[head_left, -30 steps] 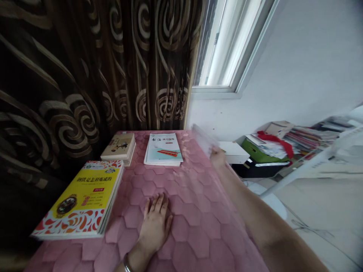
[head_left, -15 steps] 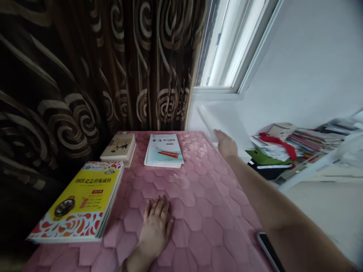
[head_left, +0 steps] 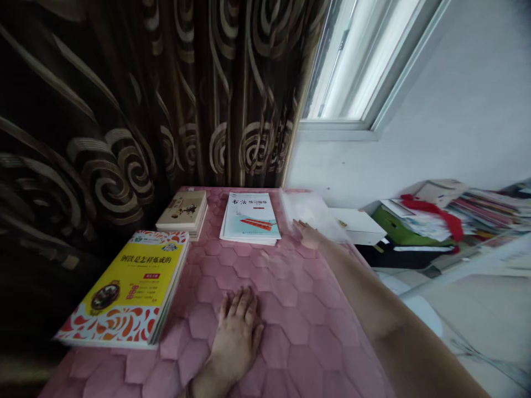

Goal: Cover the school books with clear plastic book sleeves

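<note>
My left hand (head_left: 235,334) lies palm down on the pink hexagon-patterned tabletop (head_left: 286,309), fingers stretched out, holding nothing. At the far right corner, my right hand (head_left: 309,235) grips the near edge of a thin, whitish, see-through-looking flat sheet (head_left: 309,210), blurred by motion. Whether the sheet touches the table cannot be told. Just left of it sits a small stack of white-and-teal calligraphy books (head_left: 251,218). A stack of small tan books (head_left: 182,210) stands at the back left. Nearer, a pile topped by a yellow book (head_left: 128,287) lies along the left side.
A dark curtain (head_left: 215,99) with swirl patterns hangs behind the table and along its left. Past the right edge are a white box (head_left: 359,225), a green bag (head_left: 398,221) and piled papers and books (head_left: 485,207). A window (head_left: 352,61) is set in the wall.
My right hand has brought the pale sheet down and left, from beyond the table's right edge to its far right corner. My left hand stays flat on the table. The view has shifted slightly.
</note>
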`<state>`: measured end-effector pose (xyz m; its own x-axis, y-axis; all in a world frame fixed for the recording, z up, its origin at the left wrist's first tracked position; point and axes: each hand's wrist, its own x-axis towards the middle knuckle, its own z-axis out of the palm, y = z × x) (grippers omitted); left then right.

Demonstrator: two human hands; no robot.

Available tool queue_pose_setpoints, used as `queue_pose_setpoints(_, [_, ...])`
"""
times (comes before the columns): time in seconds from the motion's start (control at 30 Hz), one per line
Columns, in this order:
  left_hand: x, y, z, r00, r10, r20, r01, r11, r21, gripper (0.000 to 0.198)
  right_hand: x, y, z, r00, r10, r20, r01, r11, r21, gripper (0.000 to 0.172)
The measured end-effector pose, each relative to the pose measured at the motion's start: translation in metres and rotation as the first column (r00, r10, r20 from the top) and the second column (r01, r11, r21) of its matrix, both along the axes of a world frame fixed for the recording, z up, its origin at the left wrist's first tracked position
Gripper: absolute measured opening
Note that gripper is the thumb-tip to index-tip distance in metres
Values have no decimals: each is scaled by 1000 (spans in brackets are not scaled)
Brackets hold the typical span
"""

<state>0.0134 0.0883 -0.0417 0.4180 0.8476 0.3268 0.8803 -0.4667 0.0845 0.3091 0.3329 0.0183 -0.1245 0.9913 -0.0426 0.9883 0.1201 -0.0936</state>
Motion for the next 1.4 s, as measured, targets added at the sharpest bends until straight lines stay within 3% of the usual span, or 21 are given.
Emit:
queue_pose_setpoints(0.1, [0,1,-2,1000,11,-23,-11,1000,3,53,-15,-26,18,998,48,-43,-48,999,3,76])
queue_pose_setpoints(0.2, [1,2,-1,999,28,-38,-28,1000,-13,52,-48,-84,21,978,190,-89,-184,981,69,63])
queue_pose_setpoints(0.27, [1,2,2,999,30,-44,-32,999,-36,51,-73,-130,10,950,292,-107,-282,954,98,56])
queue_pose_setpoints(0.33, [0,2,6,998,26,-57,-31,996,-80,52,-93,-170,-7,908,395,-143,-381,917,113,61])
queue_pose_setpoints(0.43, [-3,3,15,996,21,-90,-37,984,-173,53,-108,-201,-32,930,340,-138,-337,940,48,65])
queue_pose_setpoints(0.57, [-7,5,24,991,31,-129,-62,967,-248,55,-108,-202,-44,946,287,-153,-279,958,71,63])
queue_pose_setpoints(0.9, [-12,11,27,986,33,-163,-77,960,-268,55,-109,-197,-38,944,300,-139,-290,953,88,63])
queue_pose_setpoints(1.03, [-12,11,23,986,41,-161,-80,967,-241,55,-90,-196,-36,929,350,-118,-336,934,124,62])
queue_pose_setpoints(1.23, [-13,10,24,985,36,-167,-77,965,-250,54,-42,-193,-46,981,183,-62,-172,974,149,58])
queue_pose_setpoints(1.4, [-15,7,27,987,35,-158,-78,958,-276,55,-34,-193,-56,982,181,-54,-171,974,145,57])
